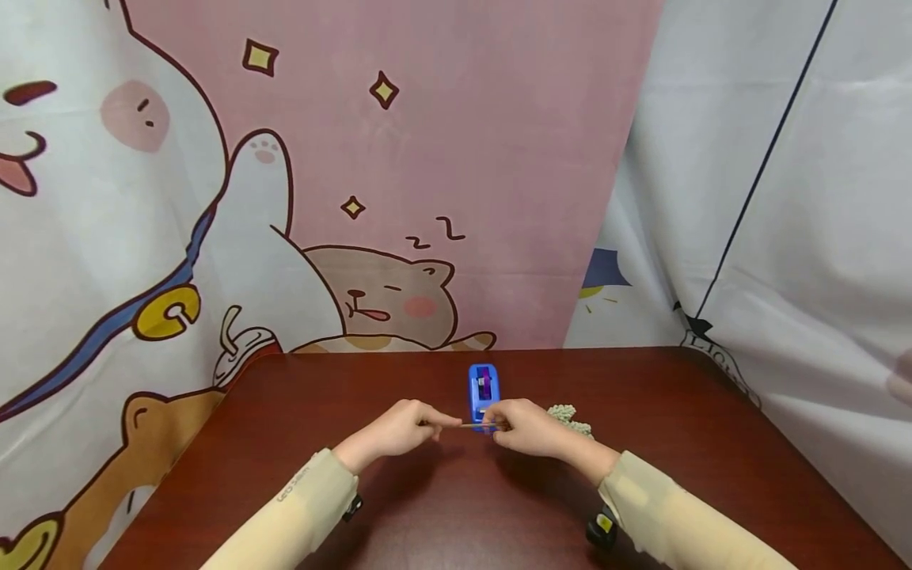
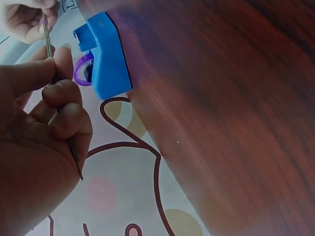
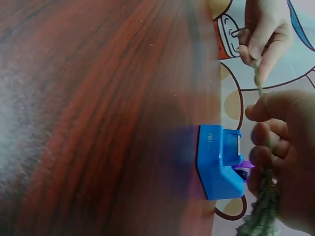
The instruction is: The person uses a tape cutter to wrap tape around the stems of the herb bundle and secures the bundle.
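Observation:
A sprig with a thin stem [image 1: 470,426] and a bumpy, pale green head [image 1: 568,418] is stretched level between both hands above the table. My left hand [image 1: 408,427] pinches the stem between thumb and fingers; the stem's dark end [image 2: 75,160] runs back along the palm. My right hand [image 1: 529,427] holds the stem nearer the green head, its fingers curled round it. In the right wrist view the sprig's head [image 3: 261,214] sticks out below that hand. Just beyond the hands stands a blue tape dispenser [image 1: 484,388] with a purple reel [image 2: 83,70]. The right fingers partly cover its near end.
The dark red-brown table [image 1: 470,507] has a glossy wood surface. A pink and white cartoon cloth [image 1: 499,158] hangs behind it, with a white cloth [image 1: 784,198] on the right. Black wrist devices [image 1: 602,529] sit under the sleeves.

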Action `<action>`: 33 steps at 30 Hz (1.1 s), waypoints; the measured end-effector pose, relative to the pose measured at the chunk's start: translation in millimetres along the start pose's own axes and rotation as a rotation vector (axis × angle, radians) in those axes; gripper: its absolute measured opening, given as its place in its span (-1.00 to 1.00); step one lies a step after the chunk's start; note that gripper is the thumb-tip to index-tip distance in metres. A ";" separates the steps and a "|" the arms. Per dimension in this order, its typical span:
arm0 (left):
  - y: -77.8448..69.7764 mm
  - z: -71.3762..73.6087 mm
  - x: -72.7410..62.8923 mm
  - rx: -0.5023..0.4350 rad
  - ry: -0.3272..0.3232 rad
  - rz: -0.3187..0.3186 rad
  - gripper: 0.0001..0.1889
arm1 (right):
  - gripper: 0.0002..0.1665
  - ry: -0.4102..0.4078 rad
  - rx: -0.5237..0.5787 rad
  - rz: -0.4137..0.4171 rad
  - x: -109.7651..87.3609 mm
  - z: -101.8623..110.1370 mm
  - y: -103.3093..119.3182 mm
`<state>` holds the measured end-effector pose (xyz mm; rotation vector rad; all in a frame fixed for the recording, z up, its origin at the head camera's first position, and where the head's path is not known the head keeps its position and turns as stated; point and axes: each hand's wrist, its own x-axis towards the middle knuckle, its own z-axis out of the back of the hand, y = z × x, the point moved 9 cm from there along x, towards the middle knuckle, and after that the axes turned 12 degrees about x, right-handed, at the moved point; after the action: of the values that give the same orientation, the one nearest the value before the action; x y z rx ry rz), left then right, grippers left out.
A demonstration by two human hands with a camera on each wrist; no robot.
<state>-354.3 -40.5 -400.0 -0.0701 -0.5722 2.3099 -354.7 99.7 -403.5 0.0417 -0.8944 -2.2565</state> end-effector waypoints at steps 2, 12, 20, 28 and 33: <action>-0.1 -0.3 -0.2 -0.013 -0.002 -0.010 -0.57 | -0.87 -0.029 -0.023 -0.003 -1.1 1.1 -0.5; -5.9 3.1 1.1 -0.017 -0.011 -0.033 -0.57 | -0.91 -0.162 -0.007 -0.002 -5.7 11.5 -2.2; -4.0 -0.2 -0.7 -0.014 -0.012 -0.016 -0.56 | -0.93 -0.152 0.067 0.029 -7.3 9.7 -2.6; -9.3 2.1 -0.1 0.010 -0.043 -0.052 -0.57 | -0.85 -0.174 0.116 -0.007 -6.4 13.3 -9.0; -11.5 4.5 0.9 0.052 -0.073 -0.073 -0.58 | -0.84 -0.203 0.109 -0.018 -6.2 15.9 -9.1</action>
<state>-348.4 -34.4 -391.0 0.0590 -0.5425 2.2620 -359.8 117.6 -398.2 -0.1326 -1.1272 -2.2551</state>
